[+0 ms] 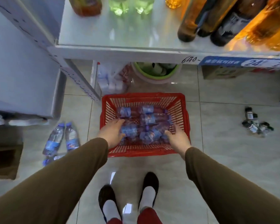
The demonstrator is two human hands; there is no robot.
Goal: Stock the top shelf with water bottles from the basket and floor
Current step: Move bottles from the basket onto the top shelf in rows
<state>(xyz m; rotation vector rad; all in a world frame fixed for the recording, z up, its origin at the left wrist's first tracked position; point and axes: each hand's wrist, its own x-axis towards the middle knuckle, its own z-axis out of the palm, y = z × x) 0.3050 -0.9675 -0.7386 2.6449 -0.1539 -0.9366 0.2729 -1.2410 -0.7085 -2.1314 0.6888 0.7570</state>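
Two hands reach down into the red basket (145, 147) on the tiled floor (225, 156), both in brown sleeves. The left hand (112, 130) has its fingers (120, 121) curled over a water bottle (130, 130) lying on the pile, thumb under its near side, so they look clamped on it. The right hand (178, 138) lies over the bottles with its fingers (176, 126) spread apart and fairly straight; whether they touch a bottle I cannot tell. More water bottles (149, 118) lie heaped just beyond both sets of fingers, inside the basket. Well to the left of the left fingers, three loose bottles (61, 139) lie on the floor. Far beyond the fingers, the white shelf (120, 38) carries green and amber bottles (229, 21). To the right, small dark bottles (255, 123) lie scattered.
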